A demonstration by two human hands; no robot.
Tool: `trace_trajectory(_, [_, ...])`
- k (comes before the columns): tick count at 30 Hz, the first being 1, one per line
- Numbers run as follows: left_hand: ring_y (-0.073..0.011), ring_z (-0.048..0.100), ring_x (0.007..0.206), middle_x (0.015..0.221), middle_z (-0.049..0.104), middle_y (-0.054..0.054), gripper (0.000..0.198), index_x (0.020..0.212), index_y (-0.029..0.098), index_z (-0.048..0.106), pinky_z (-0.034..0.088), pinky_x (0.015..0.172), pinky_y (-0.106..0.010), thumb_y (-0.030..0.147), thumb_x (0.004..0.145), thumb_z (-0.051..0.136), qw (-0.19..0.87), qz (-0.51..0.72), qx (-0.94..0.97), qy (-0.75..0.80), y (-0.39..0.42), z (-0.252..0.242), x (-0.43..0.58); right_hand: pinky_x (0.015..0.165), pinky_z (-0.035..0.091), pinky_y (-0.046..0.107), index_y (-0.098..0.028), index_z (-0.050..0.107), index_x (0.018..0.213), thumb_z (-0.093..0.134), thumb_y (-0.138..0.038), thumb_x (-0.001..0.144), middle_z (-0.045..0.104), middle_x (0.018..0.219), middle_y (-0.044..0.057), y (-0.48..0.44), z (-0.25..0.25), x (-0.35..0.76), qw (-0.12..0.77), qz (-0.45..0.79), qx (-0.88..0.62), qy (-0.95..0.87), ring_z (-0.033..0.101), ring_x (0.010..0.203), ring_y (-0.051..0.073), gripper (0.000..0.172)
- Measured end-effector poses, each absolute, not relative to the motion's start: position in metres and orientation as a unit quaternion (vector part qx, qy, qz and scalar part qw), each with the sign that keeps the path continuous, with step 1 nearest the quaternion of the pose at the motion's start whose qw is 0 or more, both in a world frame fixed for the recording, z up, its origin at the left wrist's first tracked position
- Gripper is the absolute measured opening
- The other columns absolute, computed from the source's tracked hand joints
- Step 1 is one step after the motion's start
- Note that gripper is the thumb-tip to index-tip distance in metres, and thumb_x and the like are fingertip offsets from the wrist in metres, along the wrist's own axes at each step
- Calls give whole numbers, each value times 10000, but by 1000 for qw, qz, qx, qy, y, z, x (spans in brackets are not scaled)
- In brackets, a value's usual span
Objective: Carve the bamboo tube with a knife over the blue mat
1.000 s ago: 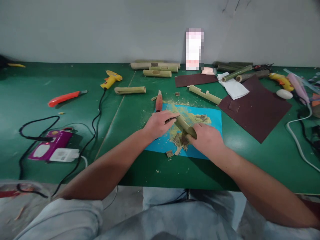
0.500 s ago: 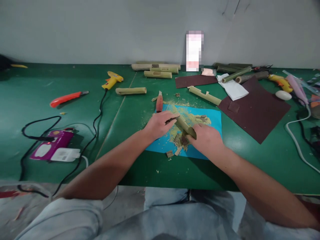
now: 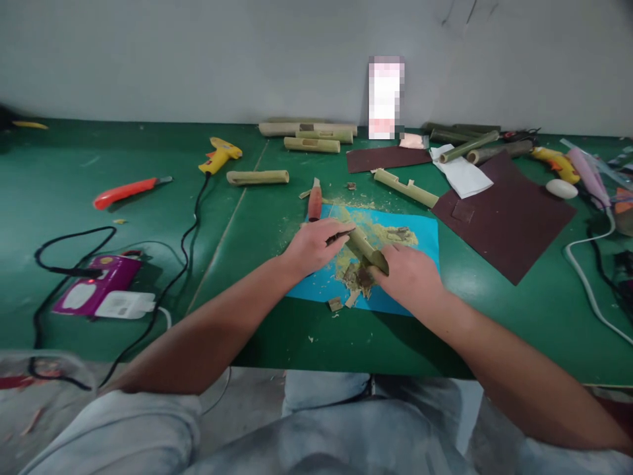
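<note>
My right hand (image 3: 408, 274) is wrapped round the near end of a bamboo tube (image 3: 362, 245), which slants over a blue sheet (image 3: 425, 241). In my left hand (image 3: 316, 245) a small dark piece of sandpaper (image 3: 339, 235) is pinched, close to the tube's far part. Shavings and bark scraps (image 3: 357, 277) lie on the sheet under the tube. Just beyond my left hand a red-handled knife (image 3: 315, 201) points away from me.
Bamboo tubes (image 3: 311, 145) lie along the wall, with a notched one (image 3: 405, 188) nearer. Brown sandpaper (image 3: 509, 224) is at right. A yellow glue gun (image 3: 221, 155), red cutter (image 3: 126, 193) and purple power strip (image 3: 99, 287) with cables are at left.
The view has shifted slightly, so the things at the left appear a little further left. Both hands keep their hold, with no clear movement along the tube.
</note>
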State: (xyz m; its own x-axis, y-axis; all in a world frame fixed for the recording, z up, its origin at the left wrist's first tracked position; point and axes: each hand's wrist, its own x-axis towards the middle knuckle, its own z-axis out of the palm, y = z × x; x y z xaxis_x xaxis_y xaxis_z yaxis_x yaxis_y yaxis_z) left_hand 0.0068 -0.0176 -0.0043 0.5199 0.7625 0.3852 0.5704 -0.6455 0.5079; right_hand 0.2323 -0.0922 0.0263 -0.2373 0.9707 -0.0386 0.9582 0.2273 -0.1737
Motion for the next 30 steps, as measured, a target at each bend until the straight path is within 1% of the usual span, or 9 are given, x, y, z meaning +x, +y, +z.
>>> trace_trajectory(4, [-189,713,895,981,758,-72,296,1223,165,737,580,830,-314,266,991,582,163,298,858,386,-17,-3,8,617,321,337,-191,678,996,558,-401,954,721,942,86,-92,28,232,32,82,-618,-781,636,817,219,246])
trace_trajectory(10, [-192,714,921,994,765,-65,284,1200,192,743,580,851,-316,285,990,576,166,297,856,390,-17,-3,8,620,329,335,-191,673,1002,548,-401,955,715,940,88,-92,28,233,30,70,-616,-784,640,823,221,248])
trace_trajectory(17, [-202,713,931,999,763,-73,281,1192,181,744,575,868,-328,280,992,573,165,298,858,385,-17,-3,9,628,339,333,-192,681,1013,556,-404,952,715,950,88,-92,28,233,28,83,-619,-780,636,829,222,253])
trace_trajectory(21, [-197,714,921,1010,764,-75,278,1196,181,738,576,852,-326,281,994,575,157,302,860,380,-16,-5,8,635,345,338,-190,683,1017,559,-407,951,718,962,87,-92,26,233,31,82,-616,-783,643,846,229,258])
trace_trajectory(30, [-185,704,870,929,750,-57,272,1197,188,738,571,797,-306,274,993,579,147,298,860,386,-16,-4,8,642,362,333,-189,678,1020,553,-401,957,714,971,84,-92,28,233,23,88,-616,-782,643,852,220,254])
